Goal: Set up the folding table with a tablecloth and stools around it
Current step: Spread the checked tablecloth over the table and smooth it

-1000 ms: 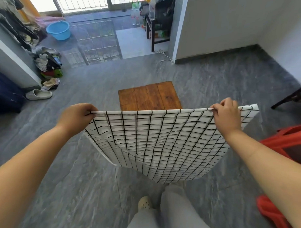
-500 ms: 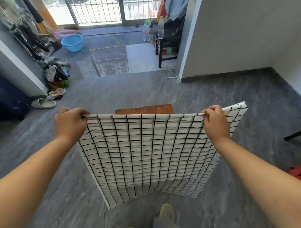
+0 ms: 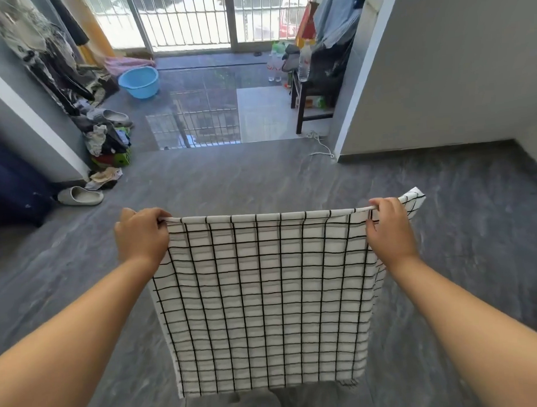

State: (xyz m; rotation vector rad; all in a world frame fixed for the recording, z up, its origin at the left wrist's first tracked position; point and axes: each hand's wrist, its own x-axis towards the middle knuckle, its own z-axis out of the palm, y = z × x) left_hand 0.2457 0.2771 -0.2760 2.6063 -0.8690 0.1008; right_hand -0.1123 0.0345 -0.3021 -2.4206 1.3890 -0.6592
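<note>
A white tablecloth (image 3: 264,294) with a black grid pattern hangs in front of me, stretched flat by its top edge. My left hand (image 3: 140,235) grips the top left corner and my right hand (image 3: 386,226) grips the top edge near the right corner, both arms held out. The cloth's lower edge hangs just above my knees. The wooden folding table is hidden behind the cloth. No stool shows in this view.
Grey tiled floor (image 3: 230,180) stretches ahead. A slipper (image 3: 79,196) and a pile of clothes (image 3: 107,142) lie at the left wall. A blue basin (image 3: 139,82) sits near the barred door. A dark bench (image 3: 311,104) with bottles stands by the right wall corner.
My hands have lifted the tablecloth higher and pulled it flat. The view tilted up, the wooden table has vanished behind the cloth, and the red object at the right has left the frame.
</note>
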